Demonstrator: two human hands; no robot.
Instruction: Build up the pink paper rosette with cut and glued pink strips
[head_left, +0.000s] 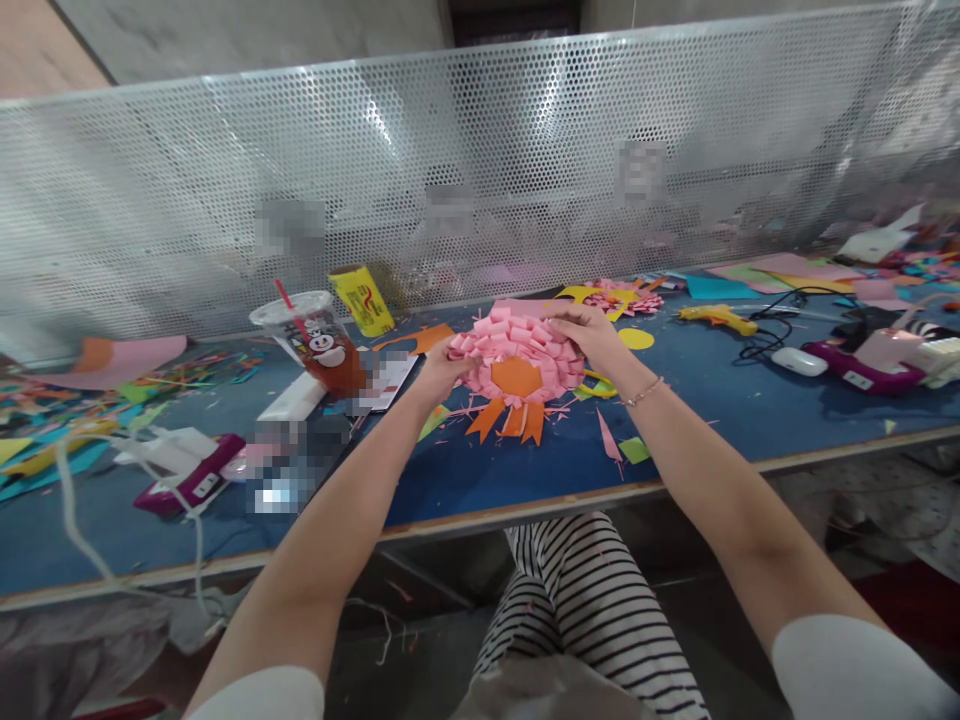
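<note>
A pink paper flower (pixel 491 338) of looped strips sits in front of me, low over the blue table. Its flat middle is an orange paper piece (pixel 516 378), and notched orange tails (pixel 513 418) hang toward me. My left hand (pixel 444 366) grips the flower's left edge, with the thumb showing on the near side. At the upper right edge, the fingers of my right hand (pixel 589 335) are closed on the pink loops; some fingertips are hidden behind it. Pink slivers and a green paper scrap (pixel 634 450) lie around it on the table.
Left of my hands stand a plastic drink cup (pixel 322 345) with a straw and a yellow packet (pixel 363 300). A yellow glue gun (pixel 718 319) with a black cord, purple power strips (pixel 862 368) and a perforated metal screen (pixel 510 150) lie beyond or beside.
</note>
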